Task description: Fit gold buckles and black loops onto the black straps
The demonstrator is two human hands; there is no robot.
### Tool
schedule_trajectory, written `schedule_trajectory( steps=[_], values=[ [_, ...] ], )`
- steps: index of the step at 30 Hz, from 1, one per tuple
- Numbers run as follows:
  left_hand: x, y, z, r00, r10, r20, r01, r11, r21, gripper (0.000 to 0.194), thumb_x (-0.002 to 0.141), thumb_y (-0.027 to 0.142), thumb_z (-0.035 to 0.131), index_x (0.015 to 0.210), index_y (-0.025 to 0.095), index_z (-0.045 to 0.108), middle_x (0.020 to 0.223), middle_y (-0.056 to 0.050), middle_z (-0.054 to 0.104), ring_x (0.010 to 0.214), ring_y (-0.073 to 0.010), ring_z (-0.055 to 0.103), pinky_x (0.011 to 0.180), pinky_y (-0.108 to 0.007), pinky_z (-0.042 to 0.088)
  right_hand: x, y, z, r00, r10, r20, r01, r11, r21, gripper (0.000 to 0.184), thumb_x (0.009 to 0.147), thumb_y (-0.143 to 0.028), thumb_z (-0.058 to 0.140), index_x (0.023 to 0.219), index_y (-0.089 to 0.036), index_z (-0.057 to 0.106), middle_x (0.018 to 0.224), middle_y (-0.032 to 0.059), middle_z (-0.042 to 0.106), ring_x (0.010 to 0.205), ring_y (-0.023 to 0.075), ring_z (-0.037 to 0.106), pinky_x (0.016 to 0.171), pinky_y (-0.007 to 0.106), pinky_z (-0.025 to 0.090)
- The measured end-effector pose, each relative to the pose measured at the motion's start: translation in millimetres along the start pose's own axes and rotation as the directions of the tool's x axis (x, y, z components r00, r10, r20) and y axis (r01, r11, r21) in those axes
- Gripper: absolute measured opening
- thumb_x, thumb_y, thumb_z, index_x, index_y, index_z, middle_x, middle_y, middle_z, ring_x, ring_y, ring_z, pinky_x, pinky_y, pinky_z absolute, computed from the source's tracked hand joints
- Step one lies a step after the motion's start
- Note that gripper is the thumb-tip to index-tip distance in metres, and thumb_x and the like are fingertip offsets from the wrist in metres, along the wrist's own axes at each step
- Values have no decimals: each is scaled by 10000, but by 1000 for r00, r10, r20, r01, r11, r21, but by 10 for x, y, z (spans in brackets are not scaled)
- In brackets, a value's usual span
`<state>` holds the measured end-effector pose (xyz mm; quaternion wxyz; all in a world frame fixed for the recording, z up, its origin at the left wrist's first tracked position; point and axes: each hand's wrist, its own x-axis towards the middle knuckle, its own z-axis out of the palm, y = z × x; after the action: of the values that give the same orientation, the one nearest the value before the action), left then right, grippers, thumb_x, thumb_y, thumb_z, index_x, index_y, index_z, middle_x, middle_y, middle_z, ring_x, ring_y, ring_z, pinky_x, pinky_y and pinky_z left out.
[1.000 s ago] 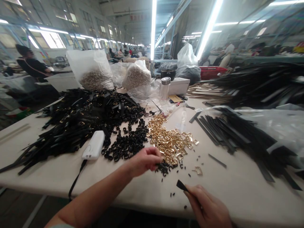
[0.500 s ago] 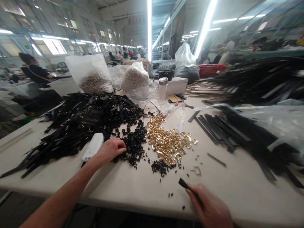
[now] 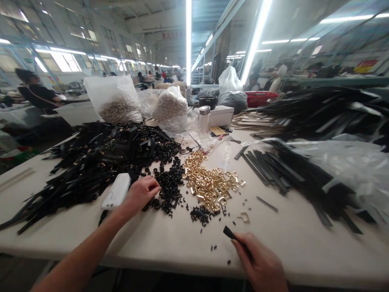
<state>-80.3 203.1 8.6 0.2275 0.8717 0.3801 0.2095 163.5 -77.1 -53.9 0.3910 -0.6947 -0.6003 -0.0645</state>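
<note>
My left hand rests at the edge of a heap of black rings, its fingers curled and pinched among them; what they grip is too small to tell. My right hand is closed on a black strap whose end pokes out toward the upper left, near the table's front edge. A pile of gold buckles lies between the hands, with a small cluster of black pins in front of it and one loose gold buckle to its right.
A white power bank lies beside my left hand. Black straps are heaped at the left and right. Clear bags of parts, a bottle and a white box stand behind. A person stands far left.
My left hand moved from the black pins by the gold buckles leftward to the black rings beside the power bank. The right hand kept the strap and barely moved.
</note>
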Motion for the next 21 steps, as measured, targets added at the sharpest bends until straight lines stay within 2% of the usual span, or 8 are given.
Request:
schedule_trajectory(
  steps=[2,5,7,10,14,17,19,21],
  values=[
    [-128,180,102,994,-104,-11,92,920,-381,181,774,345,657,707,177,648,899,-46,643,747,-164,568,703,-284,442,54,-133,-21,1000,19,-4,-19,999,50,122,954,-273,504,943,-204,604,737,11,641,632,148,634,581,235,455],
    [-360,571,373,965,-159,210,263,552,-791,233,703,370,743,669,162,644,929,-52,651,706,-138,563,651,-252,459,204,-391,-73,1000,2,-20,0,994,112,92,941,-210,510,932,-193,600,706,8,611,625,141,601,577,236,419],
    [-494,835,561,938,-106,329,345,357,-868,248,669,349,785,626,152,642,858,-46,651,680,-123,558,639,-230,459,307,-539,-106,999,-2,-36,7,991,135,91,937,-194,510,920,-188,600,705,12,603,627,139,581,585,238,403],
    [-613,1115,766,913,-49,405,406,194,-893,261,642,325,822,599,145,638,766,-30,644,636,-101,548,612,-201,451,382,-657,-135,999,20,-46,-14,992,122,109,941,-194,510,884,-182,602,696,15,589,620,136,556,593,242,382],
    [-655,1234,903,883,-28,468,469,76,-880,252,639,296,840,634,148,636,663,-12,626,625,-100,569,595,-181,450,336,-674,-150,997,37,-62,-33,997,65,128,948,-197,505,870,-178,605,692,16,574,619,135,542,594,246,358],
    [-662,1204,945,850,-91,518,521,1,-854,258,628,280,852,761,176,658,689,1,652,606,-98,597,559,-169,443,292,-664,-179,999,1,-43,0,1000,11,144,958,-211,496,878,-177,611,690,17,573,614,135,536,586,247,347],
    [-673,1154,938,840,-85,535,538,13,-843,290,631,286,851,831,179,670,701,-2,666,581,-95,601,540,-167,439,265,-662,-214,999,-44,8,44,999,2,165,967,-215,483,881,-179,618,680,15,572,605,133,535,578,244,345],
    [-701,1100,903,820,24,572,567,104,-817,282,642,288,844,821,149,676,677,-23,674,552,-100,594,536,-182,443,218,-661,-247,993,-90,81,88,996,22,184,971,-213,473,868,-187,622,657,8,563,580,129,527,556,242,340]
  ],
)
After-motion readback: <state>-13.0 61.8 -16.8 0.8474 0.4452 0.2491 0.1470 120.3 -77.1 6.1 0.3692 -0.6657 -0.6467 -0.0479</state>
